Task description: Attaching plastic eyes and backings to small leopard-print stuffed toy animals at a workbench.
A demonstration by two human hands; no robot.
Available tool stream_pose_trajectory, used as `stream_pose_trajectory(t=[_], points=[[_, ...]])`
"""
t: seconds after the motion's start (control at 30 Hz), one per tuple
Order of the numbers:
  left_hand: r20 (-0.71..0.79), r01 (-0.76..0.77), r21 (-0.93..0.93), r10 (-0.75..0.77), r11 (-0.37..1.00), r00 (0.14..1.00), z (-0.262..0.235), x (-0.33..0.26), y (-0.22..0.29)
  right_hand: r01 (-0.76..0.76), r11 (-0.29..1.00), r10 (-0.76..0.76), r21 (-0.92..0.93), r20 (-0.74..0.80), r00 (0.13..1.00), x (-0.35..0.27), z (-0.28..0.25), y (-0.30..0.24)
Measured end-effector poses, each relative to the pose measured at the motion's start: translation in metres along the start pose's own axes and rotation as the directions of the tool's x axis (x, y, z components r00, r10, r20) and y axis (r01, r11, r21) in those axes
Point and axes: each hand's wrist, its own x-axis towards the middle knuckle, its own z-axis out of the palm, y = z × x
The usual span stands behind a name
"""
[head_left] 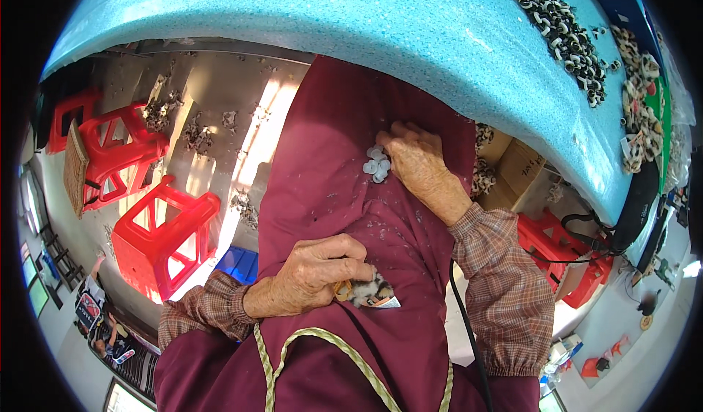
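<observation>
My left hand (321, 274) is closed on a small furry plush piece (366, 292) in black, white and tan, low on my lap. A white tag (387, 303) and a yellow loop show at the piece, and the fingers cover part of it. Farther forward on the maroon apron (322, 170) lies a little heap of pale translucent plastic discs (377, 165). My right hand (419, 159) is at the heap's right edge, fingers curled down and pressed together. Whatever its fingertips pinch is hidden beneath them.
Ahead stands a blue speckled table (366, 24). Several small black-and-white pieces (567, 42) lie on its right part, beside a pile of furry plush pieces (638, 105). Red stools (165, 236) are at left. A cardboard box (516, 170) sits below the table, and a black cable (469, 339) hangs by my right arm.
</observation>
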Motion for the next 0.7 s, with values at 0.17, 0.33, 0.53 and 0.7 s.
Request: stream_pose_trajectory(t=[0.17,0.33,0.53,0.7], points=[[-0.019,0.009,0.026,-0.008,1.0,1.0,0.001,-0.006,0.0,-0.055,0.99,0.042,0.13,0.097,0.994,-0.003,-0.023,-0.003],[-0.075,-0.158,0.052,0.162,0.986,0.984,-0.004,-0.005,-0.002,0.292,0.748,-0.288,0.596,-0.106,0.952,-0.043,-0.055,-0.034],[-0.012,-0.289,0.142,0.293,0.947,0.956,-0.011,0.0,0.006,0.272,0.551,-0.248,0.789,-0.157,0.956,-0.075,-0.07,-0.068],[0.078,-0.312,0.16,0.303,0.937,0.95,-0.013,0.002,0.008,0.084,0.32,-0.113,0.944,-0.05,0.992,-0.084,-0.06,-0.064]])
